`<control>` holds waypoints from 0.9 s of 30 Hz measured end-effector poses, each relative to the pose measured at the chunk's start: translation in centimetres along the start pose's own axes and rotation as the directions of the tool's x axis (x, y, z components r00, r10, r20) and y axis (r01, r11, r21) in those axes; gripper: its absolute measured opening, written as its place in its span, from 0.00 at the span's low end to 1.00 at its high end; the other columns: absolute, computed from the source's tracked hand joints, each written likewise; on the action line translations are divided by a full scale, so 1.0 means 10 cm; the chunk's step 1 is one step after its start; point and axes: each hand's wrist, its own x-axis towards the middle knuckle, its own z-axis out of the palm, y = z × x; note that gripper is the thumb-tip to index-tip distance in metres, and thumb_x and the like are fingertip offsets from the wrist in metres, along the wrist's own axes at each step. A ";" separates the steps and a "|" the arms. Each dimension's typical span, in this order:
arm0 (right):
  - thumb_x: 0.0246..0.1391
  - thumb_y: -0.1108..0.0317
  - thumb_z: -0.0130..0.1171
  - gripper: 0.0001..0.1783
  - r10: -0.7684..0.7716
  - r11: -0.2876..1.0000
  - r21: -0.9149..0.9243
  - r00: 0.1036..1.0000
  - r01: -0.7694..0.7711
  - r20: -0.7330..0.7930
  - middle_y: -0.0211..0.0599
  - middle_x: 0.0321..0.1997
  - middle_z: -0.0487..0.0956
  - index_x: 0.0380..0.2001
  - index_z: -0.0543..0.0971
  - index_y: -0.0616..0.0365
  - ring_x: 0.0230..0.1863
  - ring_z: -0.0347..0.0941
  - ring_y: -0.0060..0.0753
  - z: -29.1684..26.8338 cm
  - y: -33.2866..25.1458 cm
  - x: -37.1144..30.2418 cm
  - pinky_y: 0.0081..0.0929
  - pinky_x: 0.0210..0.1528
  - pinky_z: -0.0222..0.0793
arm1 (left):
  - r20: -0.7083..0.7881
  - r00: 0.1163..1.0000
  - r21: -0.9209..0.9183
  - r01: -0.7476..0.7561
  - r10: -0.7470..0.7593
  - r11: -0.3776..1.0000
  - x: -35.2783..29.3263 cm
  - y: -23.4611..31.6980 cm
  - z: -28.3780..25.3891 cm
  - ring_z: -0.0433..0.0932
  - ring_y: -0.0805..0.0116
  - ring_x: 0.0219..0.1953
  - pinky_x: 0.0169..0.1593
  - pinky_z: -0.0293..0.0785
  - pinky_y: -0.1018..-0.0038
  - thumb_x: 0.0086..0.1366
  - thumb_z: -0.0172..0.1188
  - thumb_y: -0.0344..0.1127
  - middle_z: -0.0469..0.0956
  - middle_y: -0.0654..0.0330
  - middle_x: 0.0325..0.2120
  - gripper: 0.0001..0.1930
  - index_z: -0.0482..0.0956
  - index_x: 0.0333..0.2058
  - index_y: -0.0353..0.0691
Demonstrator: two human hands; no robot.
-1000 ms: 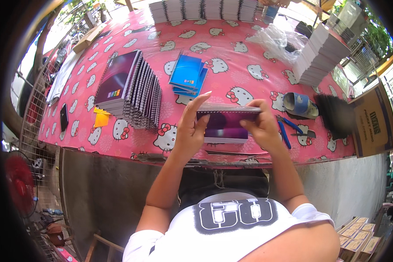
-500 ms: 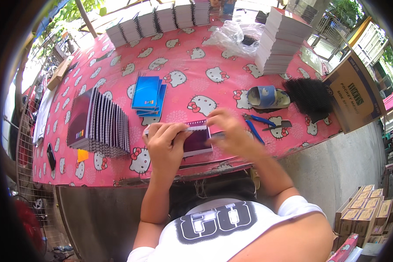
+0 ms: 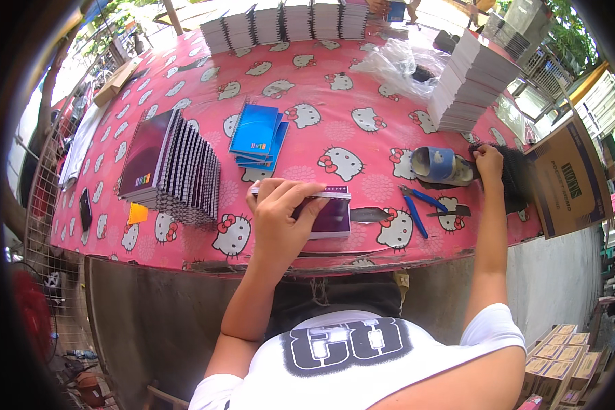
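Observation:
My left hand (image 3: 278,217) presses flat on a purple notebook (image 3: 331,215) lying at the near edge of the pink patterned table (image 3: 321,96). My right hand (image 3: 488,160) is stretched far to the right, its fingers on a heap of black spiral bindings (image 3: 516,174) beside a blue tape roll (image 3: 434,164). Whether it grips any of them is hidden by the fingers. Blue-handled scissors (image 3: 417,205) lie between my two hands.
A slanted row of purple spiral notebooks (image 3: 174,171) stands at the left, with blue covers (image 3: 256,133) behind my left hand. White paper stacks (image 3: 471,82) and a clear plastic bag (image 3: 396,65) sit far right. A cardboard box (image 3: 567,178) stands off the right edge.
My right hand left the purple notebook and reached right to the black spiral heap. My left hand stayed on the notebook.

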 end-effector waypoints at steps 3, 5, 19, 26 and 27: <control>0.51 0.71 0.58 0.11 -0.161 0.986 0.007 0.962 0.166 -0.222 0.50 0.40 0.81 0.38 0.82 0.59 0.44 0.77 0.50 -0.04 0.00 -0.09 0.38 0.48 0.72 | 0.004 1.000 0.030 0.007 -0.007 1.000 0.02 0.10 0.00 0.71 0.70 0.40 0.55 0.52 0.60 0.51 0.70 0.43 0.79 0.71 0.28 0.10 0.85 0.30 0.48; 0.48 0.77 0.54 0.14 -0.318 0.929 0.095 0.904 0.357 -0.285 0.50 0.40 0.81 0.39 0.81 0.61 0.44 0.77 0.49 -0.25 -0.46 -0.31 0.38 0.48 0.71 | -0.029 1.000 0.058 -0.006 0.007 0.998 -0.01 0.08 0.04 0.71 0.70 0.40 0.54 0.51 0.60 0.51 0.70 0.45 0.78 0.71 0.27 0.10 0.85 0.30 0.48; 0.42 0.75 0.70 0.14 -0.621 0.404 0.760 0.763 0.509 -0.181 0.33 0.31 0.78 0.36 0.84 0.56 0.30 0.74 0.25 -0.78 -2.33 -2.06 0.22 0.33 0.69 | -0.089 0.993 0.066 -0.068 0.074 0.995 -0.06 0.04 0.03 0.71 0.68 0.36 0.43 0.62 0.71 0.48 0.72 0.41 0.78 0.66 0.24 0.11 0.86 0.29 0.43; 0.47 0.78 0.65 0.10 -0.724 0.353 0.811 0.686 0.466 -0.079 0.31 0.29 0.76 0.36 0.83 0.59 0.29 0.72 0.21 -0.86 -2.35 -1.96 0.19 0.31 0.68 | -0.122 0.991 0.085 -0.041 0.052 0.995 -0.09 0.08 0.05 0.70 0.70 0.36 0.47 0.56 0.68 0.50 0.71 0.43 0.78 0.69 0.25 0.10 0.86 0.29 0.46; 0.48 0.78 0.64 0.09 -0.728 0.324 0.785 0.669 0.527 -0.149 0.31 0.29 0.75 0.36 0.83 0.60 0.28 0.72 0.20 -0.85 -2.36 -1.97 0.18 0.31 0.68 | -0.125 0.991 0.100 -0.040 0.052 0.994 -0.09 0.10 0.05 0.70 0.70 0.36 0.45 0.58 0.70 0.49 0.72 0.42 0.79 0.67 0.25 0.11 0.86 0.30 0.45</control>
